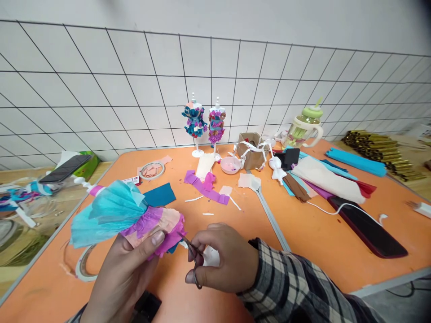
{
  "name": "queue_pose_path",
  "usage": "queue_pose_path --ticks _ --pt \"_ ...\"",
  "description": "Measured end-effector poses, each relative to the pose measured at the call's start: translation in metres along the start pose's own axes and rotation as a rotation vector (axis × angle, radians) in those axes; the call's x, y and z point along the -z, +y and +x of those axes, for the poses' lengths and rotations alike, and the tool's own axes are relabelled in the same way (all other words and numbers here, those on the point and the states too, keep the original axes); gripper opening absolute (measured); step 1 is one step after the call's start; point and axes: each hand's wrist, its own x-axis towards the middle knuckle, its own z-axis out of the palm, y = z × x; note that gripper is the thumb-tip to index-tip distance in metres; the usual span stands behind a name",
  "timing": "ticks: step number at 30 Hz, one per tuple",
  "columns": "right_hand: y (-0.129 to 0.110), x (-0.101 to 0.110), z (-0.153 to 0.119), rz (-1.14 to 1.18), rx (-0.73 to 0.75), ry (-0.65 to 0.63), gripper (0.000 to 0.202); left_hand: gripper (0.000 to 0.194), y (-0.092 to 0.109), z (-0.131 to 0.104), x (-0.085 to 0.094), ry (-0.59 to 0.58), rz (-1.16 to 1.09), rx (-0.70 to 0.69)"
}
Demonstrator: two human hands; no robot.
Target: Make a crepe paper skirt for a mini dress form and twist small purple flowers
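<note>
Left hand (124, 273) grips paper dress (124, 215); right hand (225, 260), apparently scissors (192, 258).

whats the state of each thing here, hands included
left hand: gripping the crepe paper dress
crepe paper dress: held above the table, skirt fanned out
right hand: closed on the scissors
scissors: tips at the dress hem
dressed mannequins: upright by the wall
green-lidded jug: upright, lid on

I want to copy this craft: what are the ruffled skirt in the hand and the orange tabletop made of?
The skirt looks like crepe or tissue paper: matte, crinkled, thin pleats in teal, pink and purple. The tabletop seems a smooth, hard surface, perhaps laminate or plastic, with a faint sheen and a grey rim; I cannot tell which.
</note>
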Motion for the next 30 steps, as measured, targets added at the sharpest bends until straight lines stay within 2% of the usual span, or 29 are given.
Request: queue_pose_path --ticks 3,7,13,20,22,26,30 --pt "0.001 -0.001 0.000 0.013 0.007 0.003 0.022 0.060 0.001 0.000 -0.001 -0.004 0.008 0.003" --pt "0.000 0.001 -0.001 0.064 0.009 -0.005 0.022 0.054 0.000 -0.001 -0.002 -0.054 0.054 -0.040" --pt "-0.005 0.002 -0.005 0.236 -0.097 -0.071 0.024 0.050 0.002 -0.003 -0.004 -0.039 0.128 -0.022" --pt "0.001 -0.006 -0.005 0.412 -0.183 -0.109 0.021 0.040 0.001 -0.002 -0.006 -0.016 0.134 -0.029" --pt "0.001 -0.005 -0.005 0.371 -0.145 -0.124 0.022 0.033 -0.001 -0.001 -0.004 -0.035 0.129 -0.040" --pt "-0.001 0.002 -0.004 0.147 0.020 -0.078 0.031 0.022 -0.002 0.003 0.000 -0.107 0.151 -0.088" --pt "-0.003 0.008 -0.003 0.130 0.011 -0.124 0.032 0.022 -0.002 0.006 0.003 -0.179 0.182 -0.091"
